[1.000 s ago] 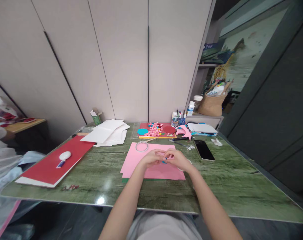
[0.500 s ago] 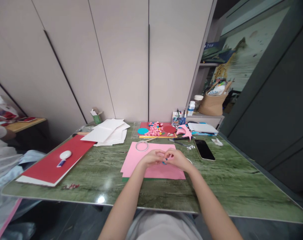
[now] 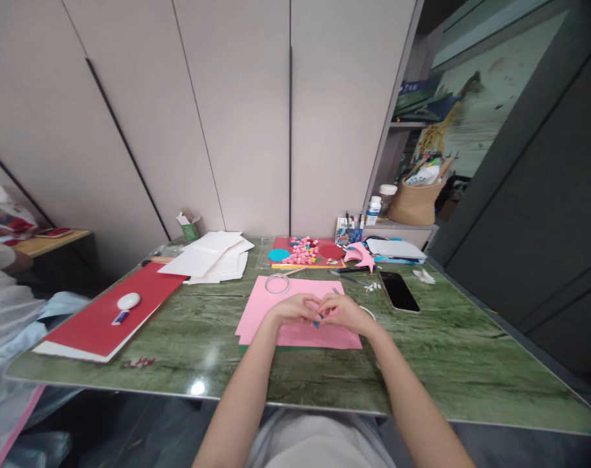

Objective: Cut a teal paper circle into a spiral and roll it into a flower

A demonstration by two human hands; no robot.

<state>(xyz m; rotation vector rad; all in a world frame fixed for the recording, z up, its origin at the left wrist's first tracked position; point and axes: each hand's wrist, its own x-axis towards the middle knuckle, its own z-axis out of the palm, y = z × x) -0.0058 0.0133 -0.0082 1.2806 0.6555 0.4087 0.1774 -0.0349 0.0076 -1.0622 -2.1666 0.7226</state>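
Note:
My left hand [image 3: 298,308] and my right hand [image 3: 341,312] meet fingertip to fingertip over a stack of pink paper sheets [image 3: 261,318]. Pinched between their fingers is a small blue piece [image 3: 317,322], perhaps folded paper; most of it is hidden by the fingers. A silver ring-shaped band [image 3: 277,284] lies on the sheets' upper left corner. Beside my right wrist, a white ring [image 3: 368,312] shows in part. Beneath the pink sheets, a green edge [image 3: 290,348] peeks out at the front.
Behind are small pink folded pieces [image 3: 302,250], a blue disc [image 3: 279,255], a red disc [image 3: 331,252] and a pink paper cutout [image 3: 359,256]. A phone [image 3: 398,291] lies right. White sheets [image 3: 205,255] and a red board [image 3: 95,323] lie left. Another person [image 3: 12,292] sits far left.
The fingers have shifted slightly around the blue piece, and a bit more of it shows below them. Both hands stay above the pink sheets.

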